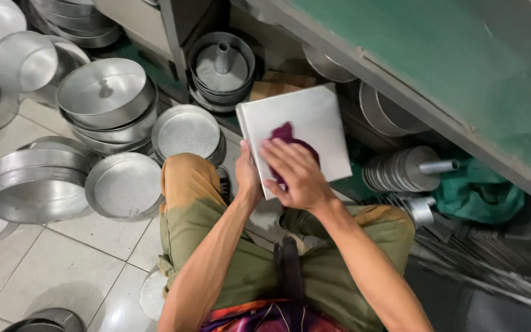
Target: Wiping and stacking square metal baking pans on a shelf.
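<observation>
A square, flat metal tray (314,117) is tilted up in front of me above my knees. My left hand (246,174) grips its lower left edge. My right hand (297,174) presses a dark maroon cloth (285,133) flat against the tray's face, fingers spread over the cloth. Most of the cloth is hidden under the hand.
Stacks of round metal pans (107,93) cover the tiled floor at left, with one shallow pan (124,185) by my left knee. Tube pans (221,61) sit under a green-topped table (462,55) at right. A green cloth (477,192) and stacked tube inserts (401,169) lie beneath it.
</observation>
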